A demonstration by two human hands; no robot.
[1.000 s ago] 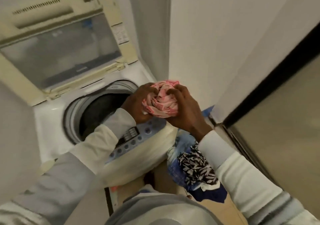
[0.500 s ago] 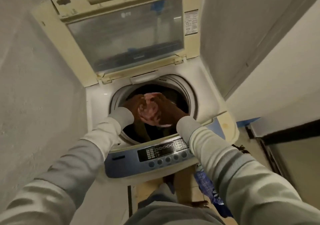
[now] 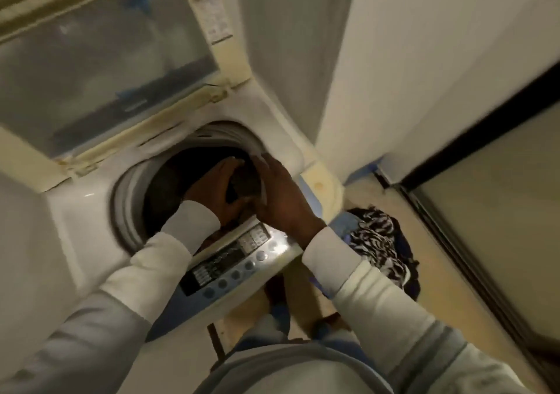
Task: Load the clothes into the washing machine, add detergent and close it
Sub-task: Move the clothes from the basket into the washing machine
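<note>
Reaching into washing machine (image 3: 91, 211) drum: left hand (image 3: 216, 192), right hand (image 3: 280, 195), fingers spread, released, palms facing. Lid (image 3: 100, 60) raised, 11 o'clock. Remaining clothes pile (image 3: 378, 242) on floor, 4 o'clock of drum.

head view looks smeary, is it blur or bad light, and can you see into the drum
Head view: motion blur smears the whole frame, worst at the door frame on the right and the control panel. Wide-angle bending curves the washing machine and walls. Light is dim and warm; the drum is nearly black, so the hands, left and right, hide whatever they hold.
</note>
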